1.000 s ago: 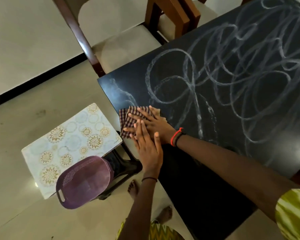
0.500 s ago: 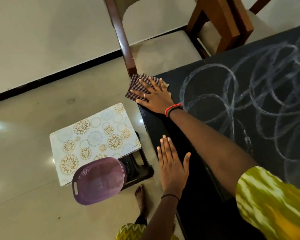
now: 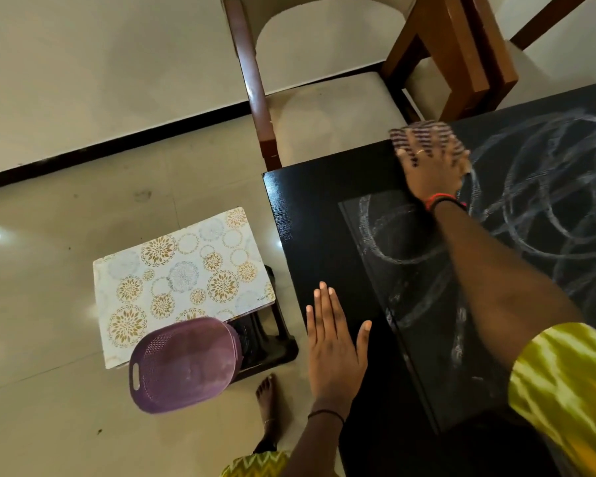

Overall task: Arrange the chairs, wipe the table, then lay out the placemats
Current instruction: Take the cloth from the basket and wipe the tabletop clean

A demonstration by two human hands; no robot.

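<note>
A black table (image 3: 324, 215) carries white chalk-like swirls over its right part. My right hand (image 3: 430, 166) presses a checked cloth (image 3: 424, 130) flat onto the table's far edge, blurred by motion. My left hand (image 3: 334, 349) rests flat on the table's near-left edge, fingers spread, holding nothing. A stack of floral placemats (image 3: 183, 273) lies on a dark stool left of the table. A wooden chair with a cream seat (image 3: 324, 111) stands at the table's far side.
A purple plastic basket (image 3: 183, 366) sits upside down at the stool's near edge, overlapping the placemats. A second wooden chair (image 3: 468, 46) stands at the top right. My bare foot (image 3: 267, 397) is on the tiled floor beside the stool.
My right hand has swept the cloth from the near-left corner up along the table's left edge and then right along the far edge. My left hand left the cloth and rests flat.
</note>
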